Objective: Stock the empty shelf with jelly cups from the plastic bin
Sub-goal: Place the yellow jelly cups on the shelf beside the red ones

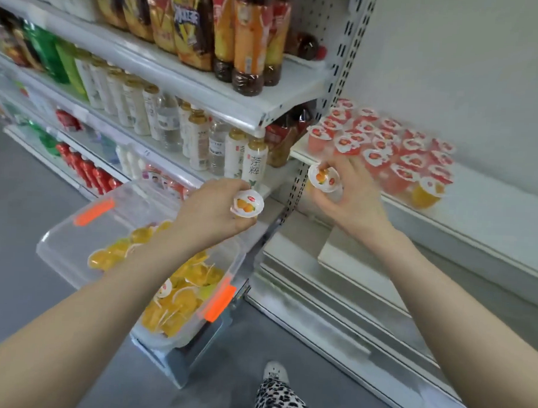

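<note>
My left hand (212, 212) grips an orange jelly cup (246, 204) above the far end of the clear plastic bin (84, 236), which holds several orange jelly cups (177, 304). My right hand (351, 195) holds a second orange jelly cup (324, 177) at the front left edge of the white shelf (489, 207). On that shelf stand several red jelly cups (384, 147) in rows, with one orange cup (427, 192) at the front of the group.
To the left, white shelves (205, 87) carry rows of drink bottles. The bin has orange latches (218, 303) and rests on a metal stand (187, 360). Lower white shelves (365, 300) run below the stocked one. A shoe and patterned trouser leg (279, 395) show on the grey floor.
</note>
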Demonstrator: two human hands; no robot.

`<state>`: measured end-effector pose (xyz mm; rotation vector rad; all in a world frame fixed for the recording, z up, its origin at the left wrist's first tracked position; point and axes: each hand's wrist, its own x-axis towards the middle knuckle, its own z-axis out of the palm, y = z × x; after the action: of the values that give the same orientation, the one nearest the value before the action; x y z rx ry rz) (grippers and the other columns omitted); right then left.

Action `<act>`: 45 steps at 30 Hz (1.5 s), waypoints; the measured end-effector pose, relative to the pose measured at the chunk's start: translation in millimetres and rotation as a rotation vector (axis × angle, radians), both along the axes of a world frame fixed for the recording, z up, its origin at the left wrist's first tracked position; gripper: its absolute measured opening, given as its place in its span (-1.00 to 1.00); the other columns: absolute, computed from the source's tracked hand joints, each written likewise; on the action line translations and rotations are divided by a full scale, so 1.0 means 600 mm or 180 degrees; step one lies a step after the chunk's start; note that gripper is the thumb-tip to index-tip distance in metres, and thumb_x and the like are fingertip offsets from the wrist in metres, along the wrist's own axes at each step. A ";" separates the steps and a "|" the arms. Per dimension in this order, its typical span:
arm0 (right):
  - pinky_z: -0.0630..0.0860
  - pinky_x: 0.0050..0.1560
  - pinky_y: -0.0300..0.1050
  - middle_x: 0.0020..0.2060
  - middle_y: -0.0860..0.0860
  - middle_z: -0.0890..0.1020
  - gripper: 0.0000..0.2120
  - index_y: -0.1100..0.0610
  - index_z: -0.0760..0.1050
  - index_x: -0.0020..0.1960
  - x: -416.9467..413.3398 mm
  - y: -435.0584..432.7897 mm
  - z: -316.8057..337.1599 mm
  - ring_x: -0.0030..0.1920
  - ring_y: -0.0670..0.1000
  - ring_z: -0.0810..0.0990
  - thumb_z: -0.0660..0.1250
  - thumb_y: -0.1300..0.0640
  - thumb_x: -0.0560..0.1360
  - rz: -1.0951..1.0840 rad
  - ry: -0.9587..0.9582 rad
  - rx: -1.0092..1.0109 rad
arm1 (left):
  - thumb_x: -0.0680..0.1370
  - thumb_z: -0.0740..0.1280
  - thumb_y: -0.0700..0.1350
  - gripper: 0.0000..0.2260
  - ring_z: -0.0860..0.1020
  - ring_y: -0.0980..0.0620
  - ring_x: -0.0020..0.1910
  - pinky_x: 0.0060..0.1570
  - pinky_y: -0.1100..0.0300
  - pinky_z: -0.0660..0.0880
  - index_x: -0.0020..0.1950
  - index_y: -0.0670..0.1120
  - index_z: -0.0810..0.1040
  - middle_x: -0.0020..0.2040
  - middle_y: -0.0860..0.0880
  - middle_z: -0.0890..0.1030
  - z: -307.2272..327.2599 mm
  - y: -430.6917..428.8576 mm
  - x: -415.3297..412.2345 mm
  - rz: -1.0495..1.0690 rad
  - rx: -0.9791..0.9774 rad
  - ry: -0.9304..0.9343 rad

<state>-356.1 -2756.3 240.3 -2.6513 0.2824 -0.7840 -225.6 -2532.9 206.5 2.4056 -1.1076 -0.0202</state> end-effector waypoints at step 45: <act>0.39 -0.02 -0.07 0.05 0.04 0.57 -0.70 0.02 0.50 0.14 -0.126 -0.640 -0.012 0.04 0.10 0.56 0.41 -0.04 0.46 -0.0874 0.0716 0.0068 | 0.38 0.44 0.27 -0.51 0.53 0.02 0.10 0.05 0.12 0.44 0.18 0.01 0.60 0.09 0.06 0.63 0.162 -0.634 -0.171 -0.0327 -0.0626 -0.0392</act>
<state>-431.6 -3140.0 233.3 -2.7157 0.7217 -0.5545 -328.5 -2913.5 303.4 2.1985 -1.2274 0.1963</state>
